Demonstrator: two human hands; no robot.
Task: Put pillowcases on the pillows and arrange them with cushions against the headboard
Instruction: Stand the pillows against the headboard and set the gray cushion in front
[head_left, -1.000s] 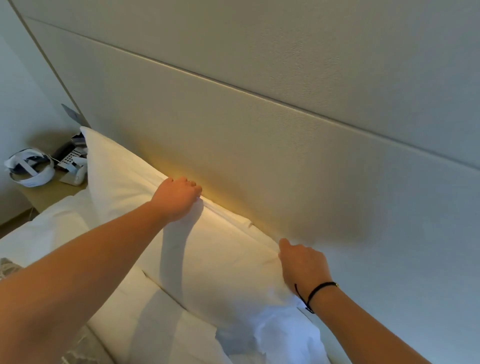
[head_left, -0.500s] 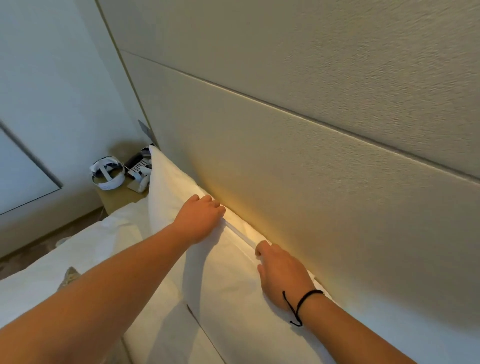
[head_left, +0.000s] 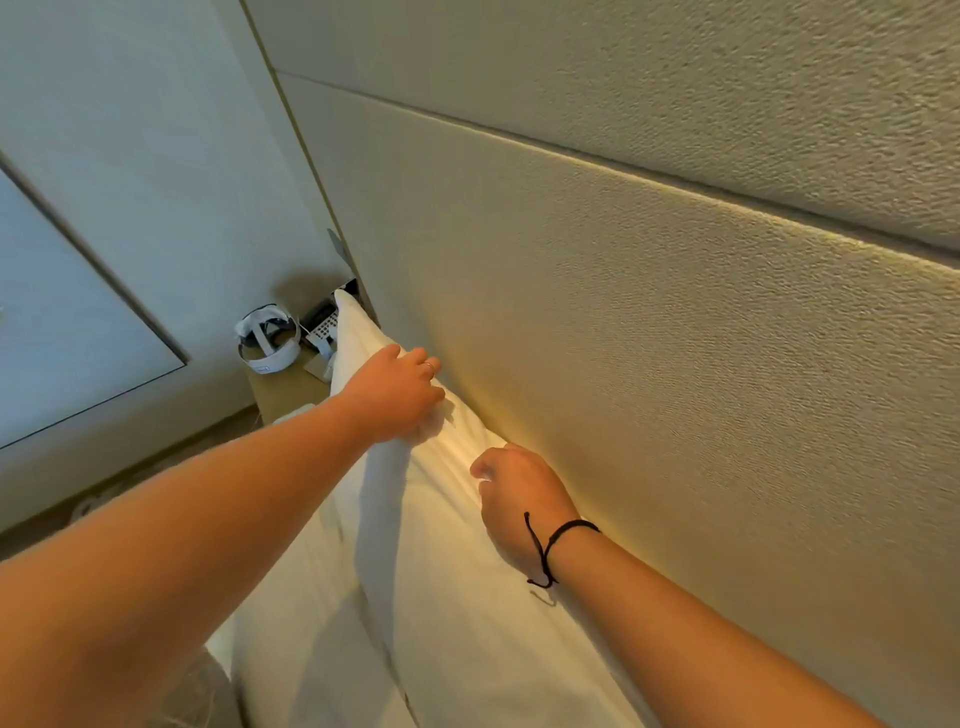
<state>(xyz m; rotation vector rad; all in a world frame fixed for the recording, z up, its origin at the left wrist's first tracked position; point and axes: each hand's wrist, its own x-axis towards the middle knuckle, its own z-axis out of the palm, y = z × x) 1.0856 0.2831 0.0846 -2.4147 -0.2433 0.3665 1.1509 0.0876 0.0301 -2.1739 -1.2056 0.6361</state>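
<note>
A white pillow in its pillowcase (head_left: 467, 597) stands on edge against the padded beige headboard (head_left: 649, 338). My left hand (head_left: 397, 397) pinches the pillow's upper edge near its far corner, with fingers curled into the fabric. My right hand (head_left: 519, 499), with a black cord on the wrist, rests on the top edge closer to me, fingers curled against the cloth beside the headboard. A second white pillow or the sheet (head_left: 306, 623) lies in front of the standing pillow.
A wooden bedside table (head_left: 283, 387) past the pillow carries a white headset (head_left: 267, 340) and a telephone (head_left: 322, 327). A pale wall with a framed panel (head_left: 67, 332) fills the left. A patterned cover (head_left: 192, 696) shows at the bottom edge.
The view has swung left and closer. My right hand slid along the pillow's top edge toward my left hand, and my left hand has closed on the fabric near the far corner.
</note>
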